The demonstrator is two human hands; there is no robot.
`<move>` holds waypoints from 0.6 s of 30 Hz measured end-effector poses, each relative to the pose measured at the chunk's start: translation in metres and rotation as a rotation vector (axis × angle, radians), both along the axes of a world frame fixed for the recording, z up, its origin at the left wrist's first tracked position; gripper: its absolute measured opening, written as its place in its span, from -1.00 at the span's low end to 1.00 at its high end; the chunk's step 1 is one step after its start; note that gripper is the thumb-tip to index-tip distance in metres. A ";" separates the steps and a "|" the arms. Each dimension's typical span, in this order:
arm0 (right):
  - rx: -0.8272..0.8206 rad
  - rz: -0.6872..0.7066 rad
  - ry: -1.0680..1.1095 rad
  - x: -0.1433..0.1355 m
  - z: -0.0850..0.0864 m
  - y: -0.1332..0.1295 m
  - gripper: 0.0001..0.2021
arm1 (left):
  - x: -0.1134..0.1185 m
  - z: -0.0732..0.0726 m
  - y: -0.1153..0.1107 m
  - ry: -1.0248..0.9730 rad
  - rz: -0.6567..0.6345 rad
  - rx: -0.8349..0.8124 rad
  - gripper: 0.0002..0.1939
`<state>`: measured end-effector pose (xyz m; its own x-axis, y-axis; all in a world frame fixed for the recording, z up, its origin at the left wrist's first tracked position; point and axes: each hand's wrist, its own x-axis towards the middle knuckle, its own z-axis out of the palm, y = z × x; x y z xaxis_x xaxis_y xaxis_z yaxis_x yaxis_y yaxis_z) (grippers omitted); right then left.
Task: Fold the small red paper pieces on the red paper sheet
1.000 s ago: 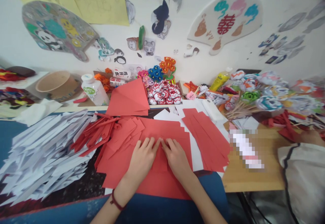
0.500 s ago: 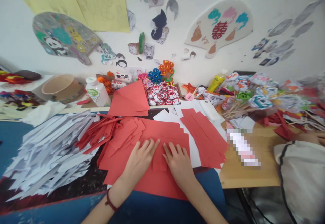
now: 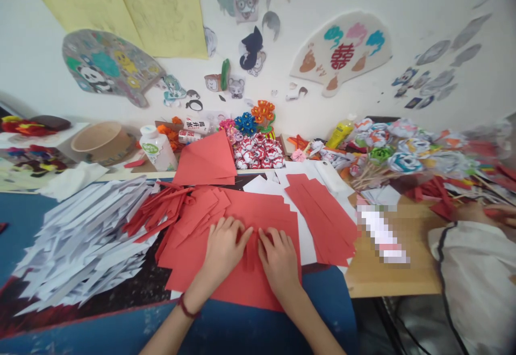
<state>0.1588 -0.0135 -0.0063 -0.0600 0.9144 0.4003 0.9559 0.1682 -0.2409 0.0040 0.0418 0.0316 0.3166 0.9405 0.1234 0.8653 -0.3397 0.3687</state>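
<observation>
A small piece of red paper [image 3: 251, 250], partly folded up along its length, lies between my two hands on a stack of larger red sheets [image 3: 237, 291]. My left hand [image 3: 224, 247] pinches its left edge with thumb and curled fingers. On the opposite edge, my right hand [image 3: 279, 261] also has its fingers closed, and its palm covers part of the sheets. Folded red strips [image 3: 165, 210] and small red rectangles [image 3: 199, 212] are to the left of my hands. Flat red strips [image 3: 320, 221] lie to the right on white paper.
A big pile of folded white strips [image 3: 86, 242] spreads over the left side. Behind stand a white bottle [image 3: 157, 148], red-and-white paper flowers [image 3: 259, 151] and a yellow bottle [image 3: 341, 133]. Paper roses on sticks [image 3: 409, 151] lie right, near another person's sleeve [image 3: 471, 274].
My fingers have gone from lying flatter on the small red paper to curling at its edges. Its sides now rise into a narrower fold. The other person's hand shows more at the right.
</observation>
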 end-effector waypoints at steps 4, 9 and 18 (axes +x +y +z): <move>-0.126 -0.033 0.403 0.009 0.015 0.010 -0.72 | 0.005 0.000 0.012 -0.084 -0.130 -0.097 -0.80; -0.357 0.148 0.796 0.027 0.040 0.031 -0.83 | 0.002 0.019 0.017 -0.107 -0.271 -0.067 -0.78; -0.363 -0.109 1.442 0.032 0.039 0.025 -0.64 | -0.021 -0.003 0.018 -0.524 0.048 -0.062 -0.74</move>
<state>0.1908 0.0113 0.0324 0.2529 0.9485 -0.1908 -0.1320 -0.1615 -0.9780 -0.0172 0.0602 0.0289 0.1838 0.9630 0.1972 0.5739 -0.2680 0.7739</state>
